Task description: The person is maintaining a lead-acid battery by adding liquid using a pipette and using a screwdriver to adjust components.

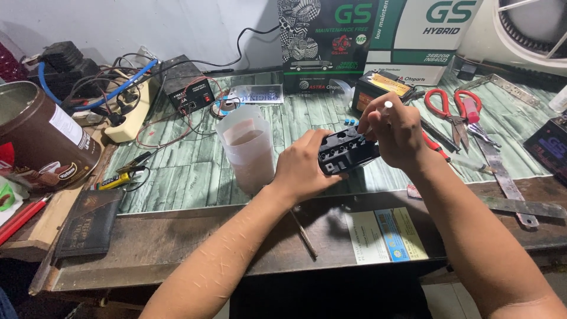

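Left hand (304,168) reaches in from the lower left, forearm stretched diagonally up over the dark front edge of the desk (177,236), and its fingers wrap the left end of a small black battery (347,150), gripping it firmly. That battery sits raised just above the green wood-patterned mat (195,177), near the middle of the view, tilted so its top faces the camera. On the other side, the right hand (393,130) comes in from the lower right with the wrist bent downward; its fingers curl over the battery's upper right corner, and it pinches a small white stick-like piece (388,106) between thumb and fingers, the tip standing up above the knuckles. Both hands touch the battery, one at each end.

Just left of the left hand stands a translucent plastic cup (247,147), upright on the mat. Behind the right hand lies a second black battery with a yellow label (381,88), and a few small blue caps (351,121) rest on the mat between it and the held battery. Red-handled scissors (452,106) lie to the right, well apart from the hands. Two green-and-white boxes (378,35) stand upright at the back. On the far left, a brown tin (41,133) sits near a tangle of cables and a small black charger box (188,85).
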